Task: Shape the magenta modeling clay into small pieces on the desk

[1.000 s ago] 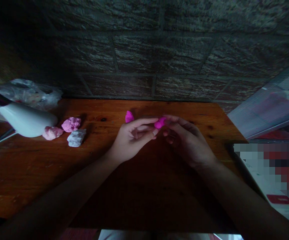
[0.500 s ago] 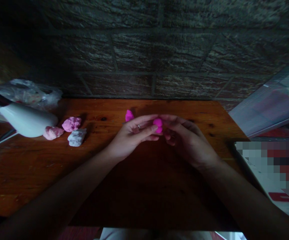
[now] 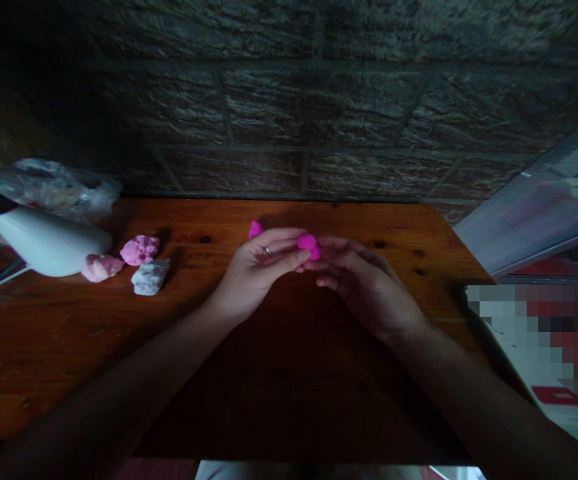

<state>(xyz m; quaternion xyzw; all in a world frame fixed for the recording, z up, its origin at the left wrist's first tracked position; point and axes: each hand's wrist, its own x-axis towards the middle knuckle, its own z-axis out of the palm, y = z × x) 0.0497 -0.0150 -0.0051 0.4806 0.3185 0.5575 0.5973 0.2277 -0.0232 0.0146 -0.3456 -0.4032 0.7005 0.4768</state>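
A small bright magenta clay lump (image 3: 309, 244) is pinched between the fingertips of both my hands above the wooden table (image 3: 219, 347). My left hand (image 3: 259, 270), with a ring on one finger, closes on it from the left. From the right, my right hand (image 3: 363, 283) meets it with its fingers curled. A second magenta clay piece (image 3: 255, 230) lies on the table just behind my left hand, partly hidden by it.
At the table's left lie a pink clay lump (image 3: 140, 250), a paler pink lump (image 3: 101, 267) and a whitish lump (image 3: 151, 277), next to a white object (image 3: 49, 243) and a crumpled plastic bag (image 3: 53, 187). A brick-pattern wall stands behind. Papers lie at right.
Both hands turned the magenta lump between the fingertips; it looks rounder and sits slightly further left than a second ago. The lumps on the table have not moved.
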